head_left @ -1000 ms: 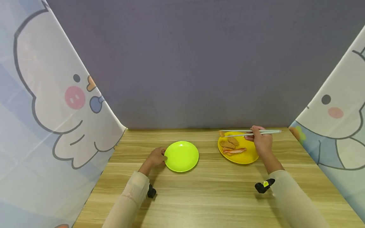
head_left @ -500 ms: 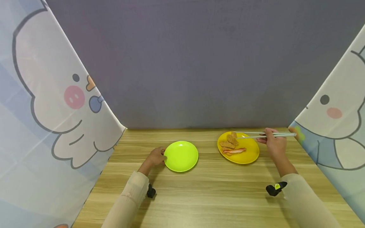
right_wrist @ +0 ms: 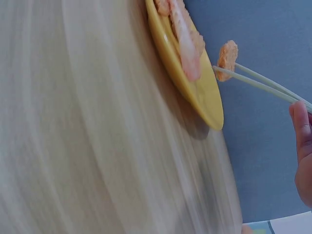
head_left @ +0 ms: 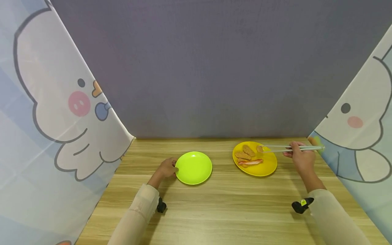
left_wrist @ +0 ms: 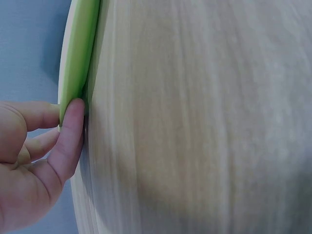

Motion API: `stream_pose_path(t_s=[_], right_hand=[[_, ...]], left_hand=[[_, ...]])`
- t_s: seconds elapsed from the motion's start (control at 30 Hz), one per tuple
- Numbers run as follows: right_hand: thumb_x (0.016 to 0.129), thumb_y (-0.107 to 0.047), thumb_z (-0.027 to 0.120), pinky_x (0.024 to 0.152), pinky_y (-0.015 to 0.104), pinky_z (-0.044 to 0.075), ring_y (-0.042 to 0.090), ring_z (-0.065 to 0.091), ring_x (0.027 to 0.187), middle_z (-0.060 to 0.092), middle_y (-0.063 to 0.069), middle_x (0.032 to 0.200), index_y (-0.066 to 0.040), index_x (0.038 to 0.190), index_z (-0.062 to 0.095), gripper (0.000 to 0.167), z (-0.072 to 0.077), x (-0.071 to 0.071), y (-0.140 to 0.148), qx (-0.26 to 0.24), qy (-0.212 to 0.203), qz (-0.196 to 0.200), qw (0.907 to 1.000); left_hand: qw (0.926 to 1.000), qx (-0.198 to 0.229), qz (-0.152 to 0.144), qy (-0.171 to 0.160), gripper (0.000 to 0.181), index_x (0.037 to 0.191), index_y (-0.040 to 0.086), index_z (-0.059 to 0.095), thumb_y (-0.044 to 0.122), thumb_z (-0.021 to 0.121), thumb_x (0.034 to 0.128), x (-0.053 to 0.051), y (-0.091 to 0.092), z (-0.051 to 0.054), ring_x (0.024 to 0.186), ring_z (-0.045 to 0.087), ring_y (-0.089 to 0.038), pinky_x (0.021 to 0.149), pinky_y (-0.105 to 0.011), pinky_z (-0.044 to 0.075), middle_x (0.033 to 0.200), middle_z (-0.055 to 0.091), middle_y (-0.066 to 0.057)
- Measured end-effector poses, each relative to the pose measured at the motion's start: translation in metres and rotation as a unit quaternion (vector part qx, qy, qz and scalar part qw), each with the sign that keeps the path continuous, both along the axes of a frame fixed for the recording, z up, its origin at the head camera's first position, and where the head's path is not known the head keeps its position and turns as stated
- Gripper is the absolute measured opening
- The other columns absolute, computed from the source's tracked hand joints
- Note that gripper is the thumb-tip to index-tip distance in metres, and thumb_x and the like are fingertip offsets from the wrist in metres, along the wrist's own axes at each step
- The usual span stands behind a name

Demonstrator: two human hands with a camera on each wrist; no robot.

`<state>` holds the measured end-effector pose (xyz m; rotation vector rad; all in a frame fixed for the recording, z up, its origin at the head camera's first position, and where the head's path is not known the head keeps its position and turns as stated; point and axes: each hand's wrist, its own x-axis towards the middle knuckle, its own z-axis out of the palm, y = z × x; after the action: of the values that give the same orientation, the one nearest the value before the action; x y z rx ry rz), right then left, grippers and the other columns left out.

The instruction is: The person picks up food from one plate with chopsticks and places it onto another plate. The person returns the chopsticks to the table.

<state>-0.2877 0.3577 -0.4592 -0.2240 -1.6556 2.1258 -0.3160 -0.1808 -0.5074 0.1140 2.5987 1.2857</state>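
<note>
My left hand (head_left: 166, 167) pinches the near-left rim of a lime green plate (head_left: 194, 168); in the left wrist view the thumb and fingers lie on either side of the plate's edge (left_wrist: 80, 53). My right hand (head_left: 304, 160) holds a pair of pale chopsticks (head_left: 315, 148). Between their tips is a small breaded fried piece (head_left: 259, 149), raised above the yellow plate (head_left: 269, 167); the right wrist view shows this fried piece (right_wrist: 227, 59) apart from the plate. Several other breaded pieces (head_left: 243, 155) and a red-and-white strip (head_left: 251, 162) lie on the yellow plate's left half.
Both plates are on a wood-grain table (head_left: 220, 211), the green one left of the yellow one. A grey panel (head_left: 214, 75) stands along the back edge. Cartoon-printed cloths (head_left: 55, 85) hang at both sides. A black device (head_left: 301, 205) sits at each wrist.
My right hand has moved right and slightly nearer, carrying the fried piece in the chopsticks from the yellow plate's far-left edge toward its middle. My left hand stays on the green plate.
</note>
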Motion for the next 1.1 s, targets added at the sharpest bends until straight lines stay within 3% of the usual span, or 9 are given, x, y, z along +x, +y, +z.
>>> stream_pose_path(t_s=[0.17,0.5,0.6,0.8,0.9,1.1], right_hand=[[0.1,-0.006,0.058,0.051,0.022,0.058,0.01,0.071,0.052,0.073,-0.005,0.069,-0.014,0.084,0.069,0.021,0.0,0.005,0.001,0.055,-0.008,-0.009,0.9984],[0.101,-0.01,0.058,0.051,0.02,0.058,0.006,0.071,0.053,0.072,-0.013,0.07,-0.015,0.088,0.067,0.017,-0.011,-0.002,0.004,0.144,-0.013,-0.008,0.9894],[0.102,-0.017,0.058,0.052,0.018,0.057,0.001,0.07,0.054,0.071,-0.019,0.07,-0.012,0.094,0.068,0.013,-0.013,-0.006,0.005,0.205,-0.028,-0.024,0.978],[0.102,-0.022,0.056,0.049,0.017,0.056,-0.008,0.065,0.052,0.061,-0.034,0.062,0.015,0.112,0.065,0.04,-0.008,-0.009,-0.001,0.324,-0.032,-0.03,0.9451],[0.102,-0.021,0.056,0.049,0.018,0.057,-0.008,0.064,0.052,0.058,-0.037,0.06,0.017,0.109,0.066,0.04,-0.006,-0.009,-0.004,0.358,-0.018,-0.015,0.9334],[0.103,-0.021,0.056,0.052,0.019,0.058,-0.005,0.067,0.057,0.058,-0.035,0.066,0.017,0.11,0.066,0.04,-0.005,-0.007,-0.007,0.379,-0.006,0.008,0.9252]], left_hand=[[0.9997,0.004,0.02,-0.01,0.051,0.136,-0.007,0.055,-0.006,0.064,0.086,-0.002,0.001,-0.004,0.093,0.071,-0.028,0.072,-0.035,0.065,0.116,0.066,-0.023],[0.9998,-0.006,0.018,-0.01,0.047,0.134,-0.005,0.057,-0.006,0.065,0.0876,-0.001,0.002,-0.002,0.092,0.071,-0.026,0.071,-0.035,0.065,0.116,0.066,-0.023],[0.9997,-0.005,0.018,-0.013,0.047,0.135,-0.005,0.057,-0.005,0.065,0.0884,-0.002,0.003,-0.002,0.092,0.071,-0.026,0.071,-0.035,0.065,0.117,0.065,-0.022],[0.9998,-0.009,0.017,-0.01,0.049,0.137,-0.007,0.054,-0.005,0.064,0.0896,-0.003,0.002,-0.002,0.095,0.071,-0.03,0.072,-0.035,0.065,0.118,0.064,-0.024],[0.9998,-0.012,0.016,-0.009,0.048,0.137,-0.006,0.055,-0.005,0.064,0.0898,-0.003,0.002,-0.001,0.096,0.071,-0.031,0.073,-0.036,0.065,0.119,0.064,-0.025],[0.9997,-0.014,0.017,-0.007,0.046,0.134,-0.006,0.056,-0.005,0.065,0.0895,-0.002,0.002,-0.003,0.093,0.07,-0.028,0.072,-0.035,0.064,0.117,0.065,-0.024]])
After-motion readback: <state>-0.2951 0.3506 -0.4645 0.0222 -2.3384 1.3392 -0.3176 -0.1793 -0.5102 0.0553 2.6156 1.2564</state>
